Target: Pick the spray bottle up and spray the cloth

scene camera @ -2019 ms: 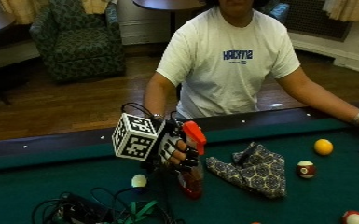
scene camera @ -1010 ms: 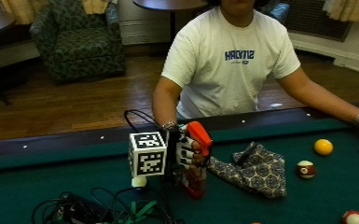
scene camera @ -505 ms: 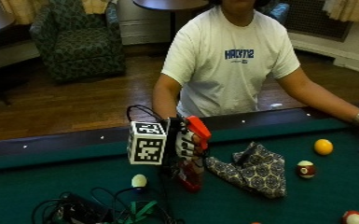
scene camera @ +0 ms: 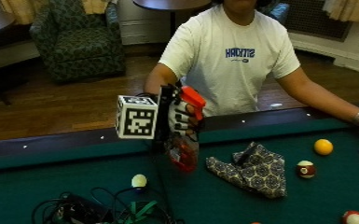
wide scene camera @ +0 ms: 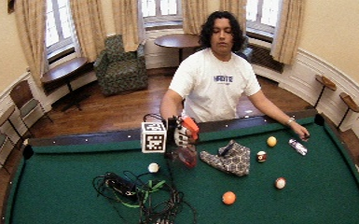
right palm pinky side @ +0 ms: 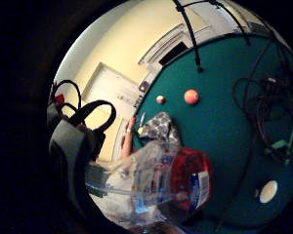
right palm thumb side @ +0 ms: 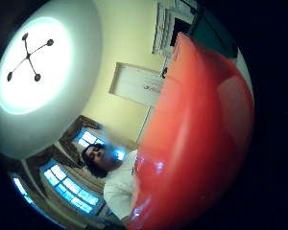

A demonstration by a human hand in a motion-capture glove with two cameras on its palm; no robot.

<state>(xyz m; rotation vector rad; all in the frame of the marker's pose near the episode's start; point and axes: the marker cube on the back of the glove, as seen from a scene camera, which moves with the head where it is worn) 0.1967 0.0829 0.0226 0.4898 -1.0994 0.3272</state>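
Outside view: the bottle (scene camera: 184,140) is held upright, lifted off the green felt, its red trigger head (scene camera: 192,97) on top and its clear body showing red liquid low down. The gloved right hand (scene camera: 180,122) is wrapped round the neck and upper body, fingers (scene camera: 185,125) curled closed on the bottle.

The cloth (scene camera: 253,169), patterned and crumpled, lies on the felt just beside the bottle, on the person's left, apart from it. A dark fold is seen at its upper middle.

Little finger side palm view: the clear body (right palm pinky side: 151,187) with its red liquid and label is seen close to the palm, and the cloth (right palm pinky side: 158,127) is seen past it on the felt. Two balls (right palm pinky side: 191,96) are seen further out.

Thumb side palm view: the red head (right palm thumb side: 197,143) fills most of the picture, close to the palm.

Outward on the counter (scene camera: 328,205), from the outside view: a maroon-striped ball (scene camera: 305,169) lies near the cloth's far edge, a yellow ball (scene camera: 323,146) beyond it, a red-striped ball (scene camera: 351,217) at the near corner. A white ball (scene camera: 139,180) lies on the felt near the bottle, on the person's right. A tangle of dark cables (scene camera: 86,210) with a green piece is seen at the near edge. In the wide outside view an orange ball (wide scene camera: 229,198) lies nearer the camera, and the bare left hand (wide scene camera: 301,134) rests by the far rail.
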